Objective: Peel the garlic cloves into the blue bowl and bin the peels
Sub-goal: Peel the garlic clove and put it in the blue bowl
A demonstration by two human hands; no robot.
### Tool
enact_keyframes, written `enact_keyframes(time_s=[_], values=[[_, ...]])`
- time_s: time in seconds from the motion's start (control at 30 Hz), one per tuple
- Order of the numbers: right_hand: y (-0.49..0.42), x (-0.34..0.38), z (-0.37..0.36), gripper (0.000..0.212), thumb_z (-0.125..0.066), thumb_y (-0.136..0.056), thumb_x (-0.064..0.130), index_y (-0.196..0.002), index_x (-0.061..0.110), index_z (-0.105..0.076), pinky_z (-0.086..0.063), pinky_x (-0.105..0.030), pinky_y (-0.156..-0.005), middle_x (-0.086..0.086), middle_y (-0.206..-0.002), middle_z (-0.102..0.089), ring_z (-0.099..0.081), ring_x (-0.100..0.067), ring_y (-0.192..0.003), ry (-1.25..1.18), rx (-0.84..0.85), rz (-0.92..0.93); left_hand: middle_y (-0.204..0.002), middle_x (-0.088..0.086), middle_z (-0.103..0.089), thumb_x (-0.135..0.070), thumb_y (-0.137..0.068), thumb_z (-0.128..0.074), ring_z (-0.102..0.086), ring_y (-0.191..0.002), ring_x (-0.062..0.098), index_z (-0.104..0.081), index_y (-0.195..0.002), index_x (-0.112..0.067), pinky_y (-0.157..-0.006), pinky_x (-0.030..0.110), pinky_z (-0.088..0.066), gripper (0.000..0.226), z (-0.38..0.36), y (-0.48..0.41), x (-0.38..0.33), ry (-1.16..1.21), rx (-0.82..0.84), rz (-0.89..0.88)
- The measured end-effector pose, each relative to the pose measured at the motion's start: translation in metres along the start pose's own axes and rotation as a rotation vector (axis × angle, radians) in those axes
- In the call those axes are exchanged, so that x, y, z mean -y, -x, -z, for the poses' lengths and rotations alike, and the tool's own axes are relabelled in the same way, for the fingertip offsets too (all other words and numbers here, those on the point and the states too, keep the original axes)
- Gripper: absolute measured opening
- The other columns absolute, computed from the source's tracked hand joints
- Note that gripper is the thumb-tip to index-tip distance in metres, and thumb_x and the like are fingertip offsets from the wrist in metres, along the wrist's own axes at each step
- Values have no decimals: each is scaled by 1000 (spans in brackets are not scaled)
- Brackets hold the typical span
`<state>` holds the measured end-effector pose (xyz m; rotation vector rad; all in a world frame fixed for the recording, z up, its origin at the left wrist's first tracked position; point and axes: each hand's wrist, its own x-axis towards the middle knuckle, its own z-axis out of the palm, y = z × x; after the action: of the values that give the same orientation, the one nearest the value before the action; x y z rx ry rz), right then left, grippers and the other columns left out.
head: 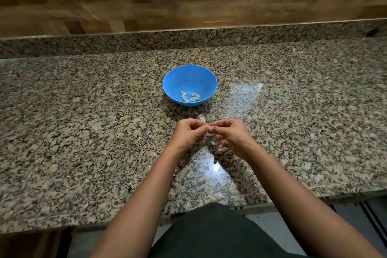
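Note:
A blue bowl (171, 81) stands on the granite counter with several peeled garlic cloves (189, 97) in its bottom. Just in front of it, my left hand (188, 133) and my right hand (231, 135) meet, fingers curled, pinching a garlic clove (209, 130) between their fingertips; the clove is mostly hidden. An unpeeled piece of garlic (201, 118) lies on the counter right behind my hands. Small bits of peel (207, 167) lie on the counter below my hands.
The speckled granite counter (83, 132) runs wide to both sides, with a raised granite ledge (125, 42) and a wooden wall (146, 2) behind. Its front edge is close to my body. No bin is in view.

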<state>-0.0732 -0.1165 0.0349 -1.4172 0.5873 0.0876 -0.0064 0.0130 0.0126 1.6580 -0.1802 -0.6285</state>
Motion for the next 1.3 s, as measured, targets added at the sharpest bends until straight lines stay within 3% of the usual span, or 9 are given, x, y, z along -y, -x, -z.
enact_keyframes(time_s=[0.13, 0.53, 0.73, 0.9, 1.1, 1.3], values=[[-2, 1, -2, 6, -64, -83, 0, -86, -3, -61, -43, -19, -39, -10, -69, -63, -53, -12, -46, -18, -25, 54, -76, 9, -65, -1, -87, -61, -60, -58, 9, -66, -93, 3, -59, 19, -53, 9, -1, 0, -3, 28, 5, -25], [-5, -2, -4, 6, -58, -85, -8, -81, -5, -61, -50, -19, -46, -10, -63, -63, -56, -11, -45, -233, -26, 35, -70, 11, -62, 2, -90, -55, -60, -53, 8, -64, -91, 6, -57, 20, -55, 10, 1, 3, -8, 180, 46, 16], [-5, -2, -5, 6, -58, -84, -8, -80, -5, -60, -49, -19, -46, -7, -62, -64, -56, -11, -47, -250, -40, 34, -72, 6, -62, -1, -91, -56, -58, -58, 9, -63, -88, -1, -60, 22, -54, 8, -2, 2, -11, 32, 17, -14], [-8, 2, -3, 8, -56, -85, -8, -81, -5, -62, -46, -14, -44, -8, -64, -63, -55, -8, -48, -396, -25, -60, -70, 9, -57, 1, -93, -50, -56, -52, 7, -61, -85, 2, -53, 17, -53, 14, -3, 1, -14, 278, 64, 90], [-6, -2, 3, 5, -58, -86, -3, -88, -5, -62, -48, -12, -48, -8, -71, -64, -57, -8, -54, -472, 36, -157, -72, 8, -61, -1, -92, -52, -59, -55, 7, -60, -89, 2, -56, 17, -54, 9, -4, 3, -12, 250, 53, 90], [-3, -3, -8, 7, -55, -86, -9, -93, -10, -58, -49, -16, -46, -14, -73, -62, -58, -11, -48, -362, -62, -18, -72, 10, -60, -4, -89, -59, -58, -57, 11, -62, -82, -2, -54, 18, -52, 8, -9, 2, -7, 149, -68, 25]])
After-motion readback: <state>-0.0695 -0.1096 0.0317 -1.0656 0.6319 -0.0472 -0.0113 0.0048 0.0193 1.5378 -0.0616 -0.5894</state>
